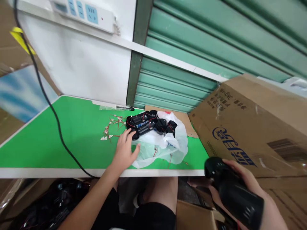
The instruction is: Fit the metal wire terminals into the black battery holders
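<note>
My left hand (125, 150) lies on the front edge of the green table, fingers spread, with the fingertips against a black plastic housing (135, 135). Several such housings (161, 125), with battery slots and red wires, are heaped on a crumpled white plastic bag (180, 147). Off the table at the lower right, my right hand (260, 191) is wrapped around a black plastic housing (236, 191) with a rounded head and small slots. Left of the heap lie loose red wires with small metal tabs (106, 131).
A large cardboard box (240, 127) stands right of the green table (72, 137). A black cable (56, 116) hangs across the left side. A power strip (83, 14) is on the wall ledge. Black parts (55, 201) lie below left; an open carton (194, 215) sits below.
</note>
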Tool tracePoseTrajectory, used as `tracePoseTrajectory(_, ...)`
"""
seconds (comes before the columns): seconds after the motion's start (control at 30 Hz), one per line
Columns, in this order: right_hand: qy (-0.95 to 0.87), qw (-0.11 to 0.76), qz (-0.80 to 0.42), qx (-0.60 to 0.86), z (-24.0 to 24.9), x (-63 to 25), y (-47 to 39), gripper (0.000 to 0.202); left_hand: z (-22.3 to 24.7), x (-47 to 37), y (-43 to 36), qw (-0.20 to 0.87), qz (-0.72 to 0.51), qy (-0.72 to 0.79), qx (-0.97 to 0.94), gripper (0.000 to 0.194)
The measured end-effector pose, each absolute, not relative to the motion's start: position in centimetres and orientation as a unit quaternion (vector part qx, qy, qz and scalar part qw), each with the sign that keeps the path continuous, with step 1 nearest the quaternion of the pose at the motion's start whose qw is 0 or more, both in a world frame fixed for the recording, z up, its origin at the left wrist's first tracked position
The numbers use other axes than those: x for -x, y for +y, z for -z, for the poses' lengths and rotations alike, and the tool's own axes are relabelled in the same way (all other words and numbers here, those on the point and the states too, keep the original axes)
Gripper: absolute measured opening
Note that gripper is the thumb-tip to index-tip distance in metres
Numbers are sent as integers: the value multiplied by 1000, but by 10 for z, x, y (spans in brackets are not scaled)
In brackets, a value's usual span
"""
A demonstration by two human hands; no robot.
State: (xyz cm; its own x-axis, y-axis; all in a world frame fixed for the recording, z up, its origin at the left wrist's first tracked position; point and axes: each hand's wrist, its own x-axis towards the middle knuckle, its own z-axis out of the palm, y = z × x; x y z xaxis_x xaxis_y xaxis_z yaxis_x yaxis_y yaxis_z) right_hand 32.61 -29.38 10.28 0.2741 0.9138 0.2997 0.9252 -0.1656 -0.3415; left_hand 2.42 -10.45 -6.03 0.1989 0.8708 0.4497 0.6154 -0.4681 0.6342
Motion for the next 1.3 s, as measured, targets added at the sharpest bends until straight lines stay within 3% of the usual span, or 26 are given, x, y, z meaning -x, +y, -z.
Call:
tracePoseTrajectory(0.13, -686, 236, -19, 688, -131, -295, -197, 65, 63, -26, -104, 169, -407, 494, -750, 48)
tracePoseTrajectory(0.33, -707, 236, -94, 661, -98, -283, -63, 62, 63, -27, -104, 174, -416, 500, -740, 48)
tracePoseTrajectory(0.5, -644, 188, -283, 686, -78, -275, -1, 76, 62, -27, -104, 174, -425, 501, -734, 49)
tracePoseTrajectory(0.63, -662, 90, -211, 714, -76, -271, 13, 103, 60, -27, -104, 172, -425, 497, -737, 48)
tracePoseTrajectory(0.73, -686, 73, -186, 699, -76, -271, 9, 115, 60, -27, -104, 166, -430, 497, -735, 45)
tracePoseTrajectory(0.87, -733, 158, -155, 643, -77, -277, -9, 97, 59, -27, -105, 149, -432, 499, -736, 43)
tracePoseTrajectory(1.0, -665, 188, -94, 717, -79, -290, -37, 91, 54, -26, -108, 113, -431, 499, -743, 38)
tracePoseTrajectory(1.13, -561, 202, -187, 781, -74, -301, -62, 77, 40, -33, -113, 106, -427, 482, -757, 30)
tracePoseTrajectory(1.3, -471, 298, -233, 797, -64, -308, -73, 52, 15, -67, -117, 172, -376, 403, -816, 33)
